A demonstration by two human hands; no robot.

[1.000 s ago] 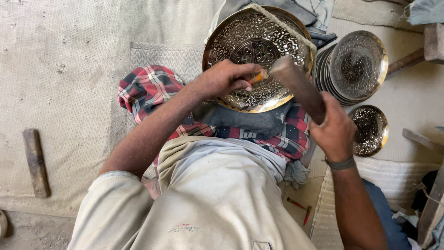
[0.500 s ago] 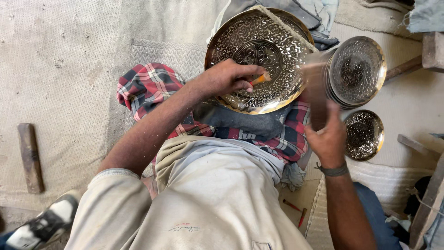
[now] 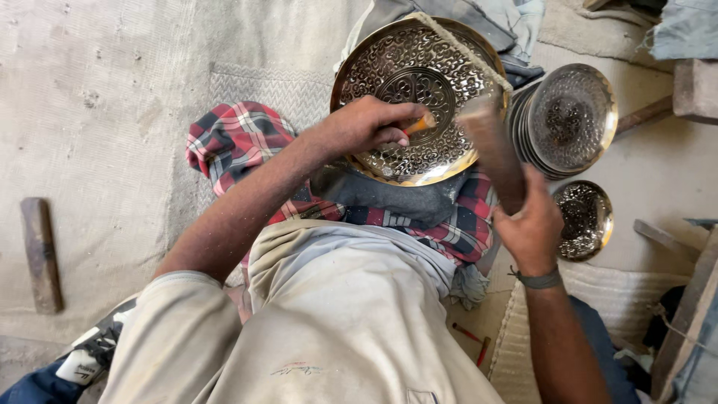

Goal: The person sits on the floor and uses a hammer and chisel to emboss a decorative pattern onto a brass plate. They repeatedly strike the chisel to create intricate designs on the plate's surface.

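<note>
Engraved brass plate [image 3: 419, 105] propped on plaid cloth [image 3: 239, 138] over lap, rope [image 3: 464, 52] across rim. L hand [image 3: 366, 127] pinches small chisel [image 3: 422, 122] vs plate face. R hand [image 3: 531, 228] fist-tight on wooden mallet [image 3: 490, 153], swung closer to chisel than 0.5 s ago, mid-strike. Plate stack [image 3: 568, 120] right of plate.

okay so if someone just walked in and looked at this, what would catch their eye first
The big engraved brass plate at top centre, propped on a red plaid cloth over the person's lap. The left hand presses a small tool to its face, while the right hand holds a blurred wooden mallet just right of it. Further right stands a stack of similar plates, with a small bowl below.
</note>
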